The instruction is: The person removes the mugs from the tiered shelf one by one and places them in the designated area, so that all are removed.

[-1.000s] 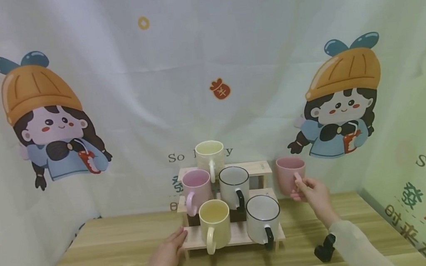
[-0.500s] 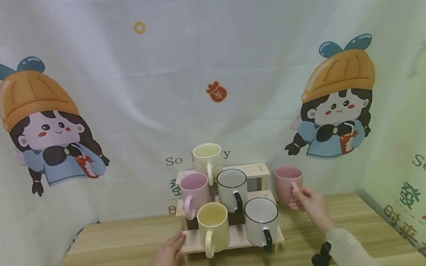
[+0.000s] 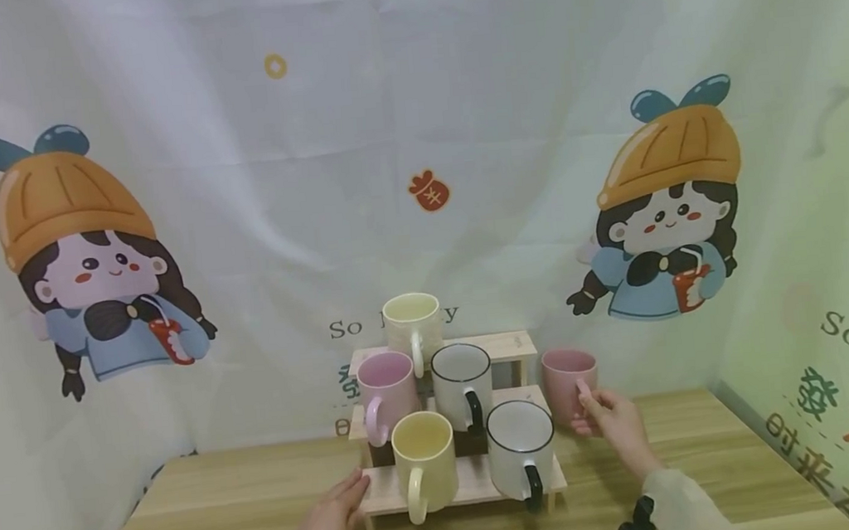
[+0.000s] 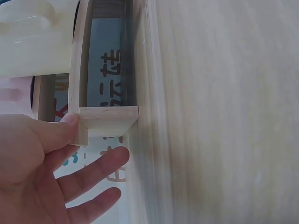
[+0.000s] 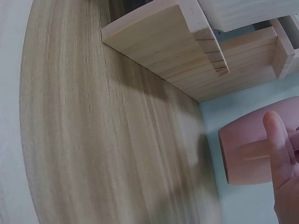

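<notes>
A three-step wooden rack [image 3: 466, 485] stands mid-table with mugs on its steps. My left hand [image 3: 331, 522] is at the left end of its lowest step; in the left wrist view the thumb and index finger pinch the board's end [image 4: 80, 133], other fingers spread. To the right of the rack, my right hand [image 3: 617, 429] holds a coral-pink mug [image 3: 564, 375] by its handle, upright and near the back of the table. The right wrist view shows the thumb on the mug's handle [image 5: 254, 150]; the other fingers are partly out of frame.
On the rack are a cream mug [image 3: 411, 320] on top, a lilac mug [image 3: 386, 384] and a black-rimmed white mug [image 3: 459, 370] in the middle, a yellow mug [image 3: 424, 452] and another black-rimmed white mug [image 3: 519, 445] below. A printed cloth [image 3: 340, 138] hangs behind the wooden table [image 3: 212, 515].
My right hand has lowered the coral-pink mug beside the rack, slightly nearer to it. The left hand keeps its place at the lowest step. The head view has tilted slightly upward.
</notes>
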The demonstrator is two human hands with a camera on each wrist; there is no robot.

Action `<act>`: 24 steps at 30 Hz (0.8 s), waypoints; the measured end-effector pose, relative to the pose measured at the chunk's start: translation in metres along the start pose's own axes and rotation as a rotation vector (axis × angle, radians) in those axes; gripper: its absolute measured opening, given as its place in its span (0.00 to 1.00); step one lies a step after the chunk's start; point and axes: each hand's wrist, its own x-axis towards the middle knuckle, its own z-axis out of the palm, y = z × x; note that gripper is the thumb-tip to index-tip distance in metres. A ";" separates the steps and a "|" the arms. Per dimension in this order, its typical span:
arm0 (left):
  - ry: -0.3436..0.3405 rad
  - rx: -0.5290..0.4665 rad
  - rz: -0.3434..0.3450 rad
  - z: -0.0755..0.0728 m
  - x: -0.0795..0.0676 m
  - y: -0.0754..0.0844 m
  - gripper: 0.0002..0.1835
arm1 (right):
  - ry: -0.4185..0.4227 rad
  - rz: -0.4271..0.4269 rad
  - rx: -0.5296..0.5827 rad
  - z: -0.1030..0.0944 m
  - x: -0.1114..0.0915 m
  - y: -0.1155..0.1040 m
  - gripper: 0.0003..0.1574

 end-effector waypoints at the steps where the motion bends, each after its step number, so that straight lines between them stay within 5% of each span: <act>1: -0.001 -0.001 0.002 0.000 0.000 0.000 0.24 | 0.004 0.002 0.005 0.000 0.000 0.001 0.19; 13: -0.045 -0.012 -0.023 0.001 0.001 -0.001 0.24 | 0.024 -0.001 -0.019 0.002 -0.002 0.017 0.20; 24: -0.016 -0.030 -0.035 0.002 0.000 0.001 0.25 | 0.024 0.008 0.001 0.001 0.000 0.018 0.21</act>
